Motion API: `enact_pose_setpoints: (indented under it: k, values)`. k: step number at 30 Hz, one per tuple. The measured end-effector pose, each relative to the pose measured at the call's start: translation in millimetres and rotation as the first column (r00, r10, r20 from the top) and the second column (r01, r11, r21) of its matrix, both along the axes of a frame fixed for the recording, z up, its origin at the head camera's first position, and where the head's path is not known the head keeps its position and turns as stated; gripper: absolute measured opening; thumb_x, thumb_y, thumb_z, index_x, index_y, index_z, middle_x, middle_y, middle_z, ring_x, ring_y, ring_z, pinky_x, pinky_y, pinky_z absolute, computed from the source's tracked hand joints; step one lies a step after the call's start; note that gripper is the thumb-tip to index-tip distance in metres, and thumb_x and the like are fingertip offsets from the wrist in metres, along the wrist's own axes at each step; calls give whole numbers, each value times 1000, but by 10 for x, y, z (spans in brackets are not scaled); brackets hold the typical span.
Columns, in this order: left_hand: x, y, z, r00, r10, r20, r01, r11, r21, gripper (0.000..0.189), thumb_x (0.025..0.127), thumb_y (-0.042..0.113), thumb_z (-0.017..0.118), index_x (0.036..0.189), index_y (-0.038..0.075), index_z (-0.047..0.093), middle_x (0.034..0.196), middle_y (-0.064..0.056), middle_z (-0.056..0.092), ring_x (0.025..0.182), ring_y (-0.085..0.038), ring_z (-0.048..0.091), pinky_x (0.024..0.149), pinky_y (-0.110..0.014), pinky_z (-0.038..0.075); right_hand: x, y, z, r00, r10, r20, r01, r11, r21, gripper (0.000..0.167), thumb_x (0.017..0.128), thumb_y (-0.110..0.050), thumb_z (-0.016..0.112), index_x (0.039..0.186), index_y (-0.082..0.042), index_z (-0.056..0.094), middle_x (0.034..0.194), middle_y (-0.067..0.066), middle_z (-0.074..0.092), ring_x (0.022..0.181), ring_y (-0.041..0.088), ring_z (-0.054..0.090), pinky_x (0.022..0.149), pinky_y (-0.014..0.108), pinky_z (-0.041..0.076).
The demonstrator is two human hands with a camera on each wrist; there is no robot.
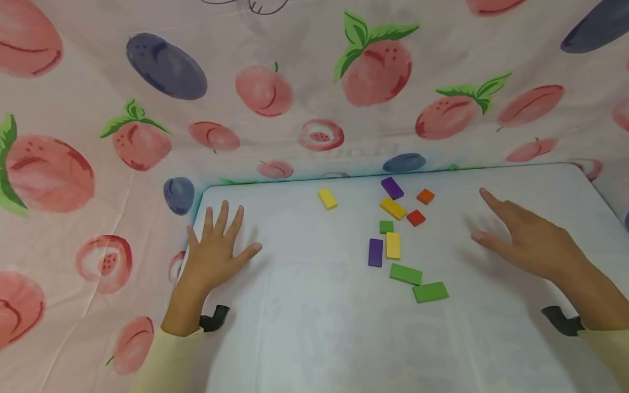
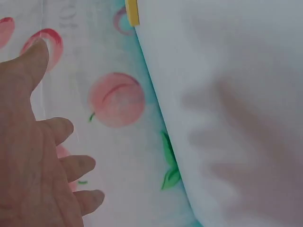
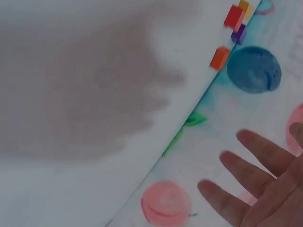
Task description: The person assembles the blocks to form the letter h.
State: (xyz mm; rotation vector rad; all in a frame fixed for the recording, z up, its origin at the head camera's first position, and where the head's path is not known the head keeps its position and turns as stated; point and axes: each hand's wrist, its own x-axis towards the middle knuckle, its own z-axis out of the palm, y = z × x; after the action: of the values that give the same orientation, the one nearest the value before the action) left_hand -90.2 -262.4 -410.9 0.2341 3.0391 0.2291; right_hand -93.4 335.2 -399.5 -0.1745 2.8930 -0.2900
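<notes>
My left hand (image 1: 212, 262) hovers with spread fingers over the left side of the white table, touching nothing. On the other side my right hand (image 1: 538, 240) is held above the table, fingers extended, also holding nothing. Between them lie flat coloured blocks: a lone yellow block (image 1: 327, 198), a purple block (image 1: 392, 188), a darker yellow block (image 1: 393, 208), an orange square (image 1: 425, 196) and a red square (image 1: 415, 218). Nearer are a small green square (image 1: 386, 227), a second purple block (image 1: 375, 252), a pale yellow block (image 1: 393, 245) and two long green blocks (image 1: 405, 274).
The white tabletop (image 1: 304, 327) ends at a back edge against a fruit-patterned cloth (image 1: 221, 60), which also hangs along the left. Black straps or mounts (image 1: 214, 319) show at both wrists, beside pale yellow sleeves (image 1: 169, 360).
</notes>
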Motion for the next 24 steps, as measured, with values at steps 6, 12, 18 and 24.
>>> enact_pose_setpoints:
  k: [6, 12, 18, 24]
  values:
    - [-87, 284, -91, 998, -68, 1, 67, 985, 158, 84, 99, 71, 39, 164, 22, 20, 172, -10, 19, 158, -39, 17, 120, -72, 16, 11, -294, -30, 992, 102, 77, -97, 993, -75, 87, 94, -70, 55, 164, -27, 24, 136, 20, 64, 127, 47, 55, 90, 73, 48]
    - [-317, 614, -215, 992, -121, 25, 101, 911, 400, 65, 105, 54, 46, 155, 11, 44, 159, -10, 45, 148, -33, 41, 119, -56, 35, 43, -575, -144, 977, 193, 91, -166, 956, -242, 55, 93, -55, 69, 133, -17, 67, 107, -2, 72, 105, 23, 64, 84, 49, 59]
    - [-628, 952, -367, 995, -93, 32, 65, 872, 486, 52, 105, 43, 54, 143, 8, 59, 144, -12, 59, 138, -32, 52, 116, -51, 40, 68, -761, -288, 960, 253, 123, -193, 910, -368, 30, 90, -45, 77, 108, -21, 76, 95, -12, 71, 91, 11, 61, 74, 26, 54]
    - [-965, 1196, -491, 998, 6, 66, -40, 845, 534, 50, 101, 42, 62, 139, 9, 63, 140, -16, 60, 136, -35, 51, 116, -52, 37, 61, -865, -366, 944, 268, 194, -164, 888, -429, 30, 88, -46, 78, 105, -22, 76, 84, -10, 66, 83, 12, 58, 69, 23, 53]
